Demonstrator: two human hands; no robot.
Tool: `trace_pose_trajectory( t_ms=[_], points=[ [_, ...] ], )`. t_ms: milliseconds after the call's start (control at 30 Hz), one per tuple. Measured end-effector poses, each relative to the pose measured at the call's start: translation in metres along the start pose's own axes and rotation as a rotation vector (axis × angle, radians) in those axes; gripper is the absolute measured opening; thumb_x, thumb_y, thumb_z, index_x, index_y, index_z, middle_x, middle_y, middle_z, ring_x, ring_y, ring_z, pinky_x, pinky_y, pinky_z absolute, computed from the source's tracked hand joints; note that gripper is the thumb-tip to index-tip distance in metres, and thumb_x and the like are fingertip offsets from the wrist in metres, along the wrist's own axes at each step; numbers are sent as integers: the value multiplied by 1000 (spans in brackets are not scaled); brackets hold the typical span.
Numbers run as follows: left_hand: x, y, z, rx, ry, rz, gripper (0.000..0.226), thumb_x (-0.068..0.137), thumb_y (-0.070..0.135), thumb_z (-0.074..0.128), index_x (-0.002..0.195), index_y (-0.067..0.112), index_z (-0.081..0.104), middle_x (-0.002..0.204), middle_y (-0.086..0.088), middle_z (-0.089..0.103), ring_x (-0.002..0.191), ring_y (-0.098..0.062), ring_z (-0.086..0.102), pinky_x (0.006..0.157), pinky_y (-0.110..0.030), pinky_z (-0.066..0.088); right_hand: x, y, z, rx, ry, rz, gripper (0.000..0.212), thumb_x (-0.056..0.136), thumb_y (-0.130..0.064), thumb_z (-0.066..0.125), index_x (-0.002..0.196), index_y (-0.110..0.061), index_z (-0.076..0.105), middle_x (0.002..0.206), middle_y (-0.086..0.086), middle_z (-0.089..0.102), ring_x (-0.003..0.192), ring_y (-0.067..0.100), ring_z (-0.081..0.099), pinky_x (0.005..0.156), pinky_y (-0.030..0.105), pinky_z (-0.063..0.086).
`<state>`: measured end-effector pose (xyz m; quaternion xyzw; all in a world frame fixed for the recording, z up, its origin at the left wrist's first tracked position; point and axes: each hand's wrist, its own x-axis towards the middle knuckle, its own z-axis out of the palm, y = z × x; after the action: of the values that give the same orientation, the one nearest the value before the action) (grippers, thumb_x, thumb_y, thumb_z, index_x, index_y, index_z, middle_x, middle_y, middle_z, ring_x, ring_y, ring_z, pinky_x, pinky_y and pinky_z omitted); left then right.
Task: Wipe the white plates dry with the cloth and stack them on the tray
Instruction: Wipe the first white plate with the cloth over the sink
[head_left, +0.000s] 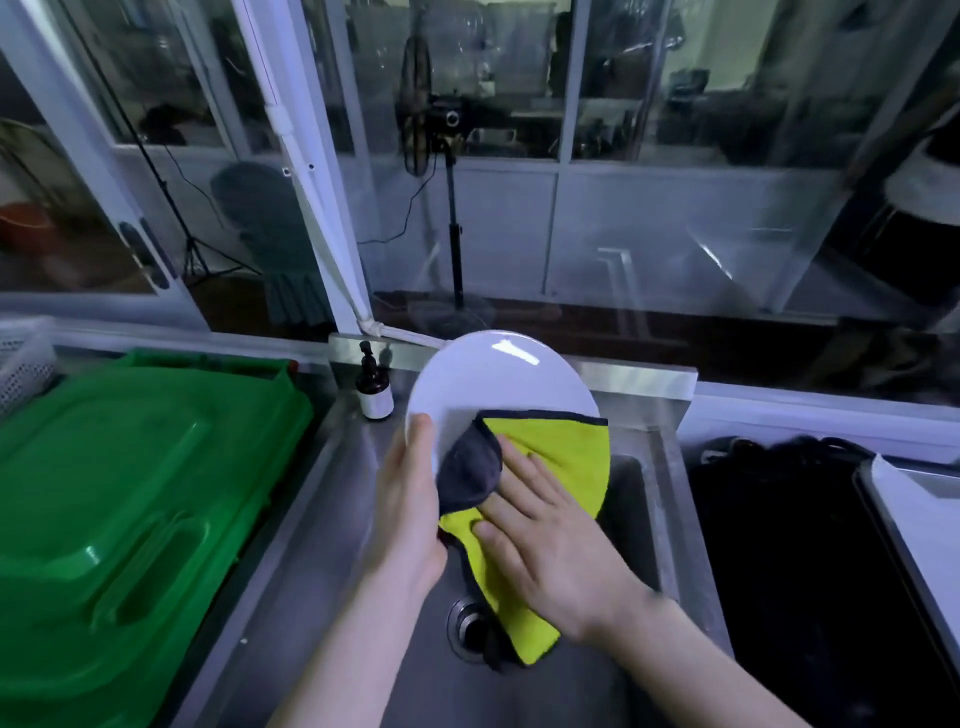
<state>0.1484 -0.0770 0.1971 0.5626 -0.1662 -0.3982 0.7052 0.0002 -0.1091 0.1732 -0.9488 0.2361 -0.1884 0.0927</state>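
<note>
Over the steel sink (322, 545), the left hand (410, 509) is gripping a white plate (493, 379) by its left edge. The thumb is lying on the front of the rim, and the other fingers are hidden behind. The hand is tipping the plate up toward the person, so the face is easy to reach and any drips are falling into the sink, not onto dry things.

The right hand (550, 540) is lying flat with fingers straight, pressing a yellow and grey cloth (561, 447) against the lower part of the plate. A flat hand is pushing a lot of cloth onto the plate at once. The loose end of the cloth is hanging down over the drain (470, 623).

The top of the plate is looking bare and shiny, so the wiping is probably not finished. The tray (883, 525) is waiting at the far right — well apart from the plate — with something white (924, 499) lying on it; I cannot tell if it is a plate.

A small brown bottle (373, 389) is standing just beside the plate's left edge, and a big green lid (130, 493) is lying to the left.
</note>
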Motion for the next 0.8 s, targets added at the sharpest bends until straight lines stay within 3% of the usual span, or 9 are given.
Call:
trace_pose_trajectory(
  t_ms=[67,133,200,333,433,500,567,667,800],
  points=[
    [-3,-7,7,-2,-37,-57,32,105,45,47,103,31,76,101,9,79,91,-4,74,72,-27,55,21,1,-2,23,37,-12,50,103,-34,27,151,-21,35,162,-5,22,152,18,5,123,40,10],
    [-5,-9,11,-22,-81,-102,35,107,43,43,117,26,71,108,0,77,102,-14,72,90,-36,55,44,12,-9,-26,96,56,49,103,-33,34,149,-18,38,160,-1,27,152,20,11,123,39,12],
    [-5,-10,12,-25,-82,-132,32,107,44,41,113,25,66,107,1,71,106,-21,66,104,-46,49,62,27,-19,-61,138,187,50,104,-33,41,150,-16,38,160,2,27,152,21,11,122,40,13],
    [-1,-1,4,-71,-61,-78,25,104,45,47,111,32,68,112,8,75,99,-5,73,86,-38,56,55,48,-29,-172,129,290,52,105,-39,35,152,-17,34,161,0,24,152,22,9,121,41,13],
    [7,13,-1,-97,-42,-33,27,102,44,51,118,30,68,121,4,75,106,-15,72,93,-42,56,20,36,-22,-168,30,215,58,102,-46,21,149,-18,39,159,-2,29,151,24,15,121,48,16],
    [10,14,5,-73,-33,-37,27,105,38,48,114,24,69,122,0,74,106,-19,71,95,-43,54,7,20,-10,-95,-47,132,58,102,-47,15,152,-23,32,163,-9,15,152,18,0,123,46,6],
    [8,7,13,-55,-56,-38,31,105,34,46,113,18,72,114,-3,77,104,-20,73,87,-36,57,13,10,-6,4,-60,82,54,104,-44,14,154,-29,26,164,-15,3,151,11,-12,122,38,-3],
    [0,-3,19,-101,-94,-66,34,108,35,42,116,18,71,114,-2,77,102,-11,74,75,-22,59,38,13,-13,9,19,21,52,103,-40,20,152,-27,30,164,-10,13,152,13,-3,122,38,-1],
    [-7,-1,16,-57,-121,-138,30,106,45,43,112,23,62,124,-6,67,113,-21,63,108,-45,48,72,42,-28,-82,143,196,50,103,-39,34,149,-21,39,161,-3,26,152,17,8,122,45,10]
  ],
)
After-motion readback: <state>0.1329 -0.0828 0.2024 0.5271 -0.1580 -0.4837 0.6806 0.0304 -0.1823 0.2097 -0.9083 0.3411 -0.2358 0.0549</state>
